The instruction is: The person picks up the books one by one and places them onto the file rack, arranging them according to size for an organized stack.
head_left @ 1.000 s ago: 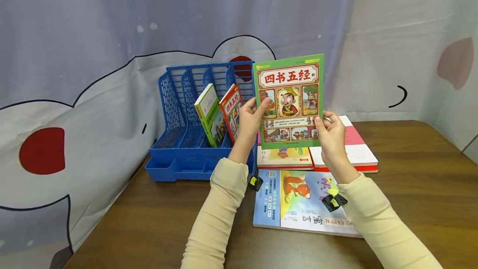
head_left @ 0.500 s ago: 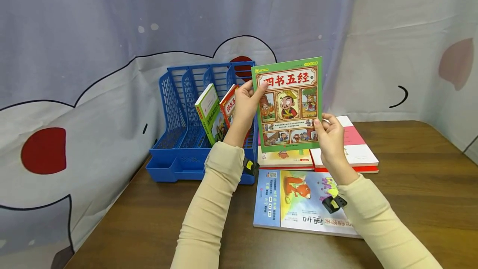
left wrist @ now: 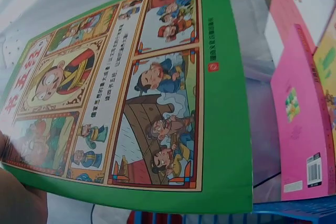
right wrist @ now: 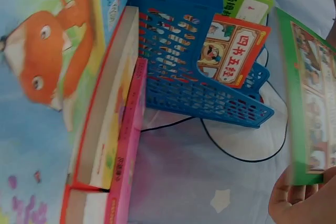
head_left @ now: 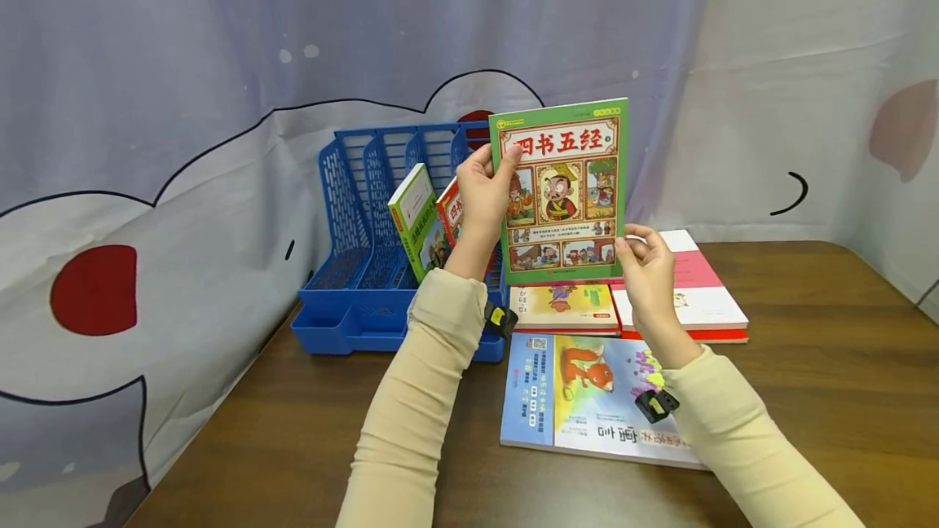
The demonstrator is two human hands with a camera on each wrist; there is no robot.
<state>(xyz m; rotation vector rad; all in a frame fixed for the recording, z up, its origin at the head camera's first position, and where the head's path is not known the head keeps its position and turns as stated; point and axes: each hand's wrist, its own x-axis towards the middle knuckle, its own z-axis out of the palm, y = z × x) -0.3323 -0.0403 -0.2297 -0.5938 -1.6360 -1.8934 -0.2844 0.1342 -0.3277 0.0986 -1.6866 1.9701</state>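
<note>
A green-bordered comic book (head_left: 561, 194) with a red title is held upright above the table, its cover facing me. My left hand (head_left: 484, 190) pinches its left edge, thumb over the cover near the title. Lower on the opposite side, my right hand (head_left: 647, 267) pinches the book's edge between thumb and fingers. Just left of the book stands a blue file rack (head_left: 367, 251), where a green book (head_left: 420, 222) and a red book (head_left: 450, 206) lean; my left hand partly hides the red one. The right wrist view shows the red book (right wrist: 233, 51) inside the rack's slotted wall.
Behind my right hand lie stacked books, one with a pink and white cover (head_left: 707, 292) and one with a yellow cover (head_left: 579, 308). In front of them, a blue book with a fox (head_left: 587, 406) lies flat on the wooden table (head_left: 822, 365). A patterned curtain (head_left: 205, 39) hangs behind.
My left hand has slid up the book's left edge toward the title. The book has risen slightly and shifted a little left, with the right hand still at its right edge.
</note>
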